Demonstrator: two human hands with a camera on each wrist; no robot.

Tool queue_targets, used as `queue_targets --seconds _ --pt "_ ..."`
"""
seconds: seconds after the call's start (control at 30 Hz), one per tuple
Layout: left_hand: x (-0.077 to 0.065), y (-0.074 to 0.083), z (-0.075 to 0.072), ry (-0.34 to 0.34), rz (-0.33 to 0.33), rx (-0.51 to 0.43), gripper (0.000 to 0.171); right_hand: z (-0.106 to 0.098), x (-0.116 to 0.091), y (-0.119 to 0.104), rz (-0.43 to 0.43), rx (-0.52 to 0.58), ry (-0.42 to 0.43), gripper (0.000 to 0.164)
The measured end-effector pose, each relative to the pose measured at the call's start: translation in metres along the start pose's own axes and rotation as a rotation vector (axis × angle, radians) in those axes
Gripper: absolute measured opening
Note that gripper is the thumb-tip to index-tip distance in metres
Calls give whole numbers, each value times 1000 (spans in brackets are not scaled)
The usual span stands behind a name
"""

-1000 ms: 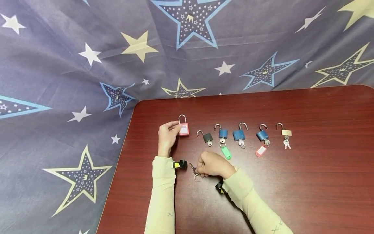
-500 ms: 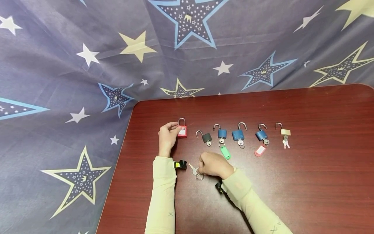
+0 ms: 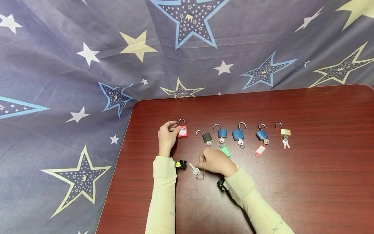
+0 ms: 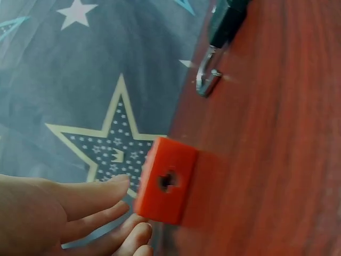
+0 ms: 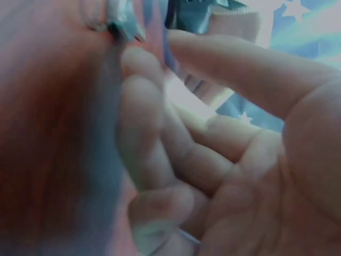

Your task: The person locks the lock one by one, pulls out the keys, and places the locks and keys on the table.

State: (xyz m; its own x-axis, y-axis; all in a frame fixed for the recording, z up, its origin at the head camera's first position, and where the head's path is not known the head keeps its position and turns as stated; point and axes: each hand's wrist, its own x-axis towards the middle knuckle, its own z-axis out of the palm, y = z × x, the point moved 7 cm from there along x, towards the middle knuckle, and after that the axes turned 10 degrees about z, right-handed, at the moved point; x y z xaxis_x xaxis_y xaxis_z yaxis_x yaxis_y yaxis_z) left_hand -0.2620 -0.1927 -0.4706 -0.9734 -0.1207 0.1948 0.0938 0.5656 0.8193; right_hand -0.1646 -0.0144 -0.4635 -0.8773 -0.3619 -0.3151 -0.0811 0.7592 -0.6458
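Observation:
A red padlock [image 3: 183, 131] with a closed shackle and a white label sits on the table near its left end. Right beside it is my left hand [image 3: 167, 138]. In the left wrist view the thumb stands a little off the padlock [image 4: 181, 160], whose keyhole faces the camera, while the lower fingers lie close to its edge. A silver key [image 3: 195, 170] on a split ring [image 3: 200, 176] lies nearer to me. Just right of this key is my right hand [image 3: 216, 161]. The blurred right wrist view has thumb and forefinger apart, the key [image 5: 120, 18] beyond the fingertips.
Right of the red padlock runs a row of unlocked padlocks with keys: black [image 3: 206, 137], several blue ones [image 3: 238, 135] and a brass one [image 3: 285, 132]. A green tag [image 3: 225, 151] and a red tag [image 3: 260, 150] hang from two. Behind the table [image 3: 321, 162] is a star-patterned cloth [image 3: 163, 71].
The red padlock has come down slightly toward me, and the left fingers have loosened around it. The right hand has let go of the key and ring and drawn slightly away.

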Motion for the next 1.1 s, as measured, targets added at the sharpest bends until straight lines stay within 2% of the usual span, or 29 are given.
queue_targets --seconds 0.1,0.27,0.5,0.6,0.8,0.9,1.1 --pt "0 6 -5 28 13 -7 31 -11 2 1 -14 62 38 20" --pt "-1 25 -12 47 58 -81 29 -28 5 5 -46 156 106 15" --pt "-6 47 -13 44 107 -141 26 -42 8 10 -64 289 110 14" --pt "-8 53 -10 33 124 -154 25 -47 11 12 -57 298 139 12" --pt "-9 58 -2 8 126 -194 21 -60 16 16 -74 312 299 11" --pt "-11 59 4 -22 122 -229 21 -62 17 20 -60 318 336 16" --pt "-15 60 13 -76 115 -259 20 -65 17 26 -45 257 372 29"
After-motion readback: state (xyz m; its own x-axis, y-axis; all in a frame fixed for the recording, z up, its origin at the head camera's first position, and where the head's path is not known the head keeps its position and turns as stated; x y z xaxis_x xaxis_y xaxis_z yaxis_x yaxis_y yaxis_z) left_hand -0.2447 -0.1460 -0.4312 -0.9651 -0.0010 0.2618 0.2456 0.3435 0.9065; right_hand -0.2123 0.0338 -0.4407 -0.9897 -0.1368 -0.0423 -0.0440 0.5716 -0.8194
